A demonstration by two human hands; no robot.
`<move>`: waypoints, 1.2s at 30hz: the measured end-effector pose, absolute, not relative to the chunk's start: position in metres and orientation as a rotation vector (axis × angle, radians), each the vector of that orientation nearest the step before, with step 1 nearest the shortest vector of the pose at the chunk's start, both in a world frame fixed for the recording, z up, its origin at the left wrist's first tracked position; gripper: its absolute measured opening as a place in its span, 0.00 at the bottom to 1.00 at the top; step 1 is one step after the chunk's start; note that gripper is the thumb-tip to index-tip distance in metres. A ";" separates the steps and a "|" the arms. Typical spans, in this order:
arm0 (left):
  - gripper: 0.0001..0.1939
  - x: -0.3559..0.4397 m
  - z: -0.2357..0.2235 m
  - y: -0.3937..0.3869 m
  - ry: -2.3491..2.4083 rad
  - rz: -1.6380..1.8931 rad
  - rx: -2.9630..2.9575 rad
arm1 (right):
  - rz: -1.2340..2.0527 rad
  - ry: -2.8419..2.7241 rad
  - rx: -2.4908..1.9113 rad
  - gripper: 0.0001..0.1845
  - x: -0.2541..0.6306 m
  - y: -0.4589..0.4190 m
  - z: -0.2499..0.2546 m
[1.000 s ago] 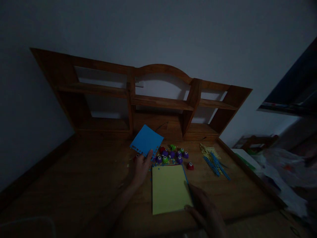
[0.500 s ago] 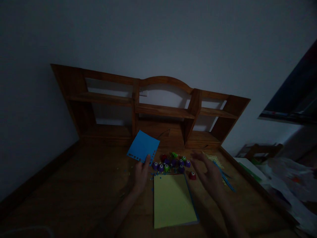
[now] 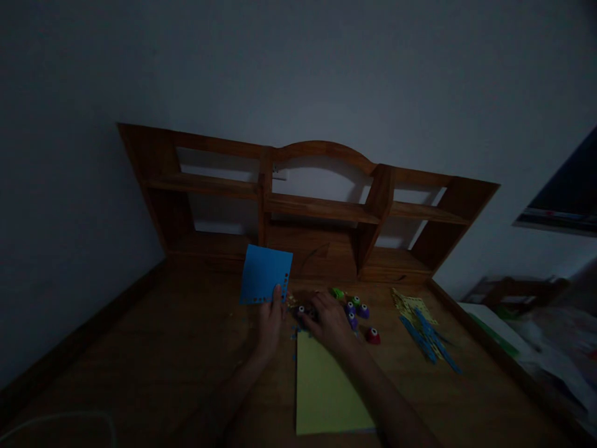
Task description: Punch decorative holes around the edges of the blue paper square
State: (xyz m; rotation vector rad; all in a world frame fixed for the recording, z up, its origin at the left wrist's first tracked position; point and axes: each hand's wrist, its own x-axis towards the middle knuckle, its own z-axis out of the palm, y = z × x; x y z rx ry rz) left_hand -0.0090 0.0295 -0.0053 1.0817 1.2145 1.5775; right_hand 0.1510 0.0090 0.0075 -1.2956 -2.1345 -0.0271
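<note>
A square of blue paper (image 3: 265, 269), with small holes punched along its lower and right edges, is pinched upright in my left hand (image 3: 270, 320), thumb in front. My right hand (image 3: 329, 320) is down among the small craft punches, its fingers curled over them; what lies under the fingers is hidden. One dark punch (image 3: 301, 310) shows just left of these fingers. To the right of the hand stand several purple punches (image 3: 364, 311), a green punch (image 3: 356, 300) and a red punch (image 3: 373, 336). Below the hand lies a stack of yellow paper (image 3: 326, 392), partly covered by my right forearm.
Yellow punched strips (image 3: 422, 306) and blue paper strips (image 3: 426, 339) lie at the right of the wooden desk (image 3: 186, 354). Punched-out bits are scattered near the punches. A wooden shelf unit (image 3: 321, 205) stands along the back wall. A pale cable (image 3: 69, 414) curves at lower left.
My right hand has moved left from beside the red punch onto the cluster of punches, and its fingers have curled. The blue paper has turned more upright in my left hand.
</note>
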 end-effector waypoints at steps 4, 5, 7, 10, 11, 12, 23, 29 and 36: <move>0.28 -0.003 -0.001 0.026 1.192 1.524 1.086 | -0.046 -2.244 -1.281 0.24 0.147 0.007 0.006; 0.27 -0.002 0.000 0.024 1.185 1.510 1.088 | -0.053 -2.278 -1.278 0.23 0.147 0.007 0.005; 0.27 0.000 0.004 0.019 1.171 1.485 1.093 | -0.062 -2.326 -1.271 0.22 0.146 0.007 0.004; 0.27 0.000 0.008 0.015 1.136 1.451 1.078 | -0.054 -2.350 -1.263 0.21 0.146 0.009 0.001; 0.28 0.000 0.008 0.014 1.120 1.443 1.068 | -0.052 -2.349 -1.267 0.20 0.146 0.009 0.000; 0.29 -0.001 0.007 0.014 1.107 1.434 1.063 | -0.050 -2.348 -1.271 0.20 0.147 0.010 -0.001; 0.30 -0.003 0.002 0.017 1.065 1.439 1.071 | 0.007 -2.295 -1.253 0.15 0.146 0.018 -0.008; 0.29 -0.004 0.009 0.012 1.159 1.431 1.076 | 0.412 -1.741 -1.186 0.10 0.145 0.015 0.002; 0.29 -0.001 0.005 0.014 1.156 1.395 1.115 | 1.123 -0.877 -0.902 0.18 0.155 0.034 -0.001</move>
